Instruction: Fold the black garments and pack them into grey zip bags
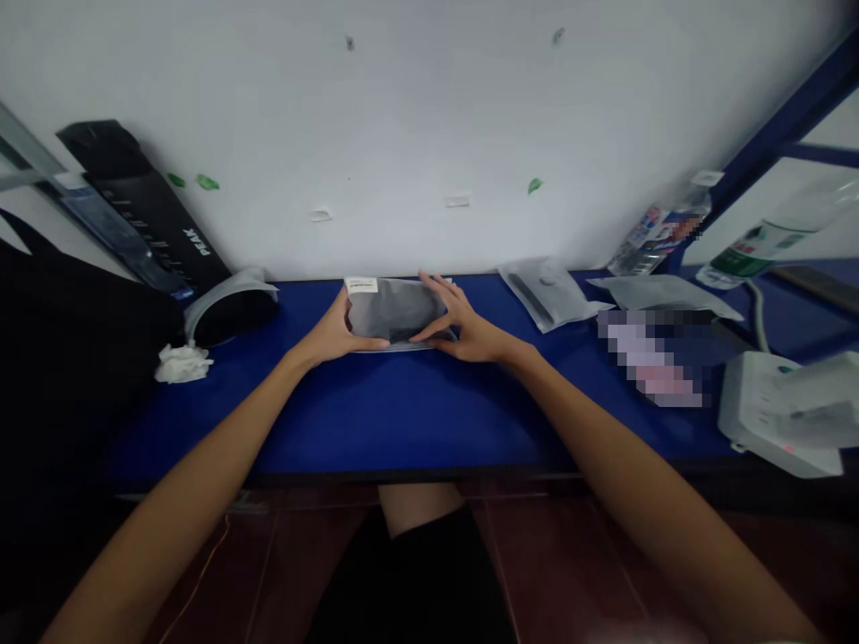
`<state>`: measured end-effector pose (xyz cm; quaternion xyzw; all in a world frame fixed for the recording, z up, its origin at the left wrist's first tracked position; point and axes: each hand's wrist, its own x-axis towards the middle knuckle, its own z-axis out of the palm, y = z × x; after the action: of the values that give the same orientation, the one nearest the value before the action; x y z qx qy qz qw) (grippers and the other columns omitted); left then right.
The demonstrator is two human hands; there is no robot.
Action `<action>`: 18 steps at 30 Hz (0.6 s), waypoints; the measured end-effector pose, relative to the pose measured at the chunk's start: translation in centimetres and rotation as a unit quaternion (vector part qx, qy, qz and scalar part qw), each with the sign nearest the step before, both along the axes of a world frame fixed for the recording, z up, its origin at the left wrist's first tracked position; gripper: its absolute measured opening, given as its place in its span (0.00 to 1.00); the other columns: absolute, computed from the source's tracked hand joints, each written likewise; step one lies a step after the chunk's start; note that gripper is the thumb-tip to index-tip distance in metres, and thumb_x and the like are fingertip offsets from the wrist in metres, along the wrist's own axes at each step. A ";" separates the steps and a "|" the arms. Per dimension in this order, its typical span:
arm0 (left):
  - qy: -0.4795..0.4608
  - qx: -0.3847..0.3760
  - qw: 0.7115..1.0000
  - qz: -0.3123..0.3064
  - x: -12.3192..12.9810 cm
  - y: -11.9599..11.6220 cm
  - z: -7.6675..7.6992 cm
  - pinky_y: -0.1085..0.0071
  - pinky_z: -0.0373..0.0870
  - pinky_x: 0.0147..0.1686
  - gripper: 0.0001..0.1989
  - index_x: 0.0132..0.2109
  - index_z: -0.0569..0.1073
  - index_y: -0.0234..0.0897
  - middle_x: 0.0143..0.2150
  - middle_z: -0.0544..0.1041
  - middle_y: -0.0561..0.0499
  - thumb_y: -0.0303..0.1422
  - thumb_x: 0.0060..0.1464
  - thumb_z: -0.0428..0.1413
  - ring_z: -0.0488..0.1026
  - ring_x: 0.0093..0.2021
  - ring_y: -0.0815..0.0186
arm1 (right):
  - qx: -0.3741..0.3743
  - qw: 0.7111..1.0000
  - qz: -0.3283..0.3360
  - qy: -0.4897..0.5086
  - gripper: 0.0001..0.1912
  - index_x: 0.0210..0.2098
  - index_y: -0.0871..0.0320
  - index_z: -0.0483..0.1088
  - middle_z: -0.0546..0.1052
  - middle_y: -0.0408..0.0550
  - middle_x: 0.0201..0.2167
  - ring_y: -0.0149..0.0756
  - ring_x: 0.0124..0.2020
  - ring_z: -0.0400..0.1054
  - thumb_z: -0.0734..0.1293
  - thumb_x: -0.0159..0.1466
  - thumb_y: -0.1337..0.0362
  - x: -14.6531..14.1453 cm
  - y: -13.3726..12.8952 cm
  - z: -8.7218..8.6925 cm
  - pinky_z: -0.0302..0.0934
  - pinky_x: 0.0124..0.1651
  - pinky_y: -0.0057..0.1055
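Note:
A frosted plastic pouch [403,309] with something dark inside and a white label at its upper left corner is at the back of the blue table, between my hands. My left hand [334,333] grips its left end, the thumb lying along the near edge and the other fingers behind it. At the other end my right hand [473,326] holds the pouch, with fingers reaching over its top and front. What exactly the pouch contains cannot be made out.
On the blue table [403,420], more frosted pouches [554,291], two plastic bottles [661,228] and a white power strip [771,416] lie or stand to the right. At left are a black PEAK box [154,210], an open dark-lined pouch [232,309] and crumpled tissue [183,364]. A white wall [416,116] rises behind.

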<state>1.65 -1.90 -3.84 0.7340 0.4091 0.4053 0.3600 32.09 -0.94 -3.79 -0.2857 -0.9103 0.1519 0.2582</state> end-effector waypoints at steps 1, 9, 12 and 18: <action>0.006 0.010 1.000 0.005 -0.1 0.0 -0.1 0.42 0.68 0.71 0.58 0.75 0.58 0.45 0.75 0.66 0.35 0.45 0.43 0.79 0.67 0.74 0.43 | 0.007 1.000 -0.010 0.004 0.18 0.50 0.44 0.86 0.38 0.31 0.85 0.56 0.85 0.31 0.73 0.66 0.70 0.0 0.0 0.1 0.31 0.82 0.65; 0.016 0.035 0.998 0.055 -1.2 0.9 -0.5 0.43 0.73 0.68 0.60 0.75 0.52 0.46 0.71 0.70 0.34 0.44 0.44 0.78 0.73 0.70 0.45 | 0.008 0.990 -0.109 0.088 0.07 0.40 0.52 0.85 0.69 0.52 0.73 0.54 0.69 0.66 0.75 0.65 0.57 1.9 0.6 1.2 0.60 0.72 0.55; 0.015 0.018 0.996 0.083 -1.5 1.0 -0.5 0.42 0.71 0.69 0.59 0.74 0.54 0.45 0.70 0.71 0.34 0.41 0.43 0.79 0.72 0.71 0.44 | -0.068 0.988 -0.100 0.097 0.14 0.33 0.52 0.84 0.82 0.51 0.44 0.43 0.43 0.75 0.72 0.67 0.50 2.8 1.1 1.2 0.71 0.50 0.43; 0.003 -0.001 0.996 0.094 -1.5 1.0 -0.5 0.40 0.70 0.69 0.60 0.74 0.56 0.43 0.70 0.70 0.33 0.37 0.40 0.79 0.71 0.71 0.42 | -0.134 0.987 -0.064 0.065 0.20 0.33 0.53 0.85 0.75 0.44 0.28 0.33 0.29 0.63 0.71 0.68 0.45 2.7 1.0 0.7 0.57 0.32 0.34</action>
<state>0.17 -0.88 -4.32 0.6930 0.4776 0.4350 0.3200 34.76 0.05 -3.04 -0.3647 -0.8429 0.2742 0.2851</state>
